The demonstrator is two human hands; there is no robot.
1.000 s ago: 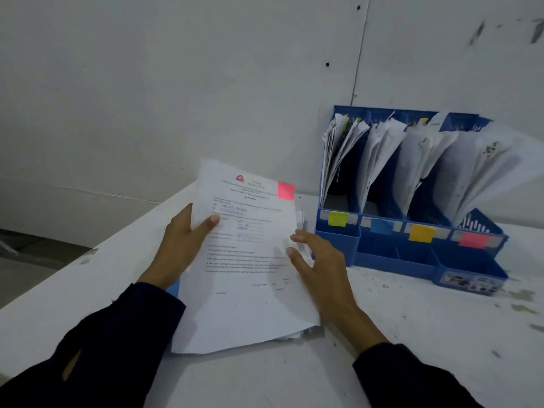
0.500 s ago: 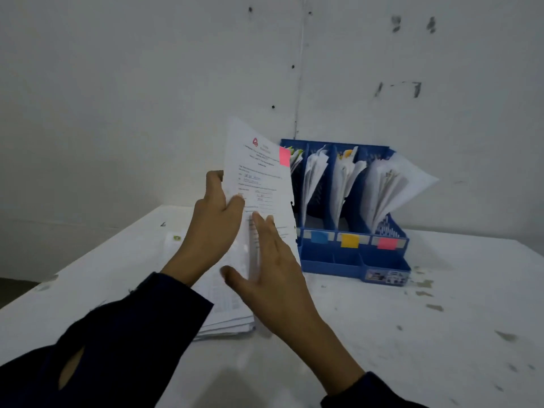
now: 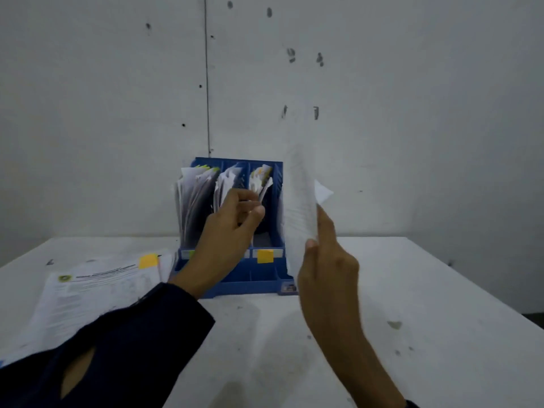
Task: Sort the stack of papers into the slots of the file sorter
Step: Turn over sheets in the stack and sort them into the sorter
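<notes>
The blue file sorter (image 3: 253, 279) stands against the wall with white papers upright in its slots. My right hand (image 3: 326, 269) pinches a single sheet (image 3: 298, 207) by its lower edge and holds it upright, blurred, over the sorter's right end, hiding the rightmost slot. My left hand (image 3: 229, 231) reaches into the sorter, with finger and thumb curled on the edges of the papers (image 3: 260, 179) in the slot above the yellow tag (image 3: 265, 256). The stack of papers (image 3: 97, 290) lies flat on the table to the left, its top sheet bearing a yellow sticky note (image 3: 148, 260).
The white table (image 3: 412, 304) meets a grey wall just behind the sorter. My dark left sleeve (image 3: 117, 348) crosses over the near corner of the stack. Small stains dot the table on the right.
The pink-tagged sheet has passed from my left hand to my right and swung right to the sorter's end. My left hand let go and reached into the sorter. The view turned right.
</notes>
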